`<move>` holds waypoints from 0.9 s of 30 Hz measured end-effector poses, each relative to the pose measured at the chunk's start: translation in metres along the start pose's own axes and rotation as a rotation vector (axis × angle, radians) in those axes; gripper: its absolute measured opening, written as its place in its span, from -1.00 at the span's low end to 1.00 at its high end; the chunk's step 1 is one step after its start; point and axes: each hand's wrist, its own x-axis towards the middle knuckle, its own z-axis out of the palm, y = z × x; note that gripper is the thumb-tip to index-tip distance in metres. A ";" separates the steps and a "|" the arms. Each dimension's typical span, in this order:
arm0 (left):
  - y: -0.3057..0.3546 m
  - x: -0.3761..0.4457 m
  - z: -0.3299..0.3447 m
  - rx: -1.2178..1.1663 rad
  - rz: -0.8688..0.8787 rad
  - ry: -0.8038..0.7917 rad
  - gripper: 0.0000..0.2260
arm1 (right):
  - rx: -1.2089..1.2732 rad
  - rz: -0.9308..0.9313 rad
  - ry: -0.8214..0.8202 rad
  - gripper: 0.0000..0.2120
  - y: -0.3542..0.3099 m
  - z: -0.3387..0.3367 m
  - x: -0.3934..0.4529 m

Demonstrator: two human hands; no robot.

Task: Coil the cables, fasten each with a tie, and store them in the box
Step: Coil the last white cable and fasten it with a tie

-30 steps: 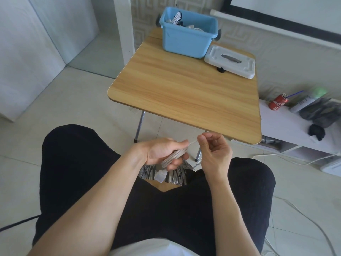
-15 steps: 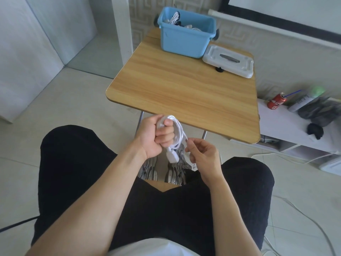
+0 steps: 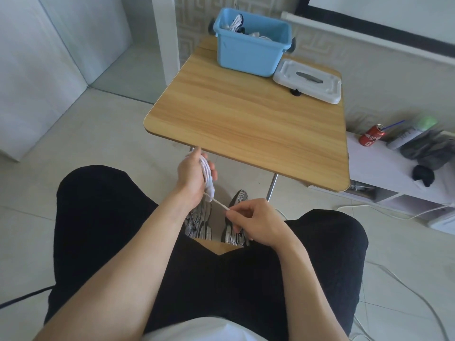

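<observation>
My left hand (image 3: 190,178) is closed around a coiled white cable (image 3: 206,174), held just below the near edge of the wooden table (image 3: 246,124). A thin white tie (image 3: 220,205) runs taut from the coil's lower end to my right hand (image 3: 256,221), which pinches its free end between thumb and fingers. Both hands are above my lap. The blue box (image 3: 251,46) stands at the table's far edge with several cables inside. Its white lid (image 3: 309,81) lies flat to the right of it.
My knees in black trousers fill the foreground, with my shoes (image 3: 216,217) on the floor between them. A low white shelf (image 3: 394,173) on the right carries a red can (image 3: 371,137) and dark items. Loose cables (image 3: 406,291) trail on the floor tiles at right.
My left hand has turned over with the coil and moved slightly forward. My right hand has drawn back and down toward my lap, pulling the tie taut.
</observation>
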 end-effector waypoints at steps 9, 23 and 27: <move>-0.013 -0.020 0.001 0.860 -0.155 -0.760 -0.29 | 0.071 -0.157 0.318 -0.88 -0.007 -0.002 -0.005; 0.018 -0.026 -0.004 0.518 -0.385 -0.972 -0.51 | 0.429 -0.187 0.442 -0.75 -0.004 -0.008 -0.001; 0.022 -0.023 -0.005 0.383 -0.303 -0.907 -0.53 | 0.410 -0.161 0.465 -0.76 0.003 -0.011 0.000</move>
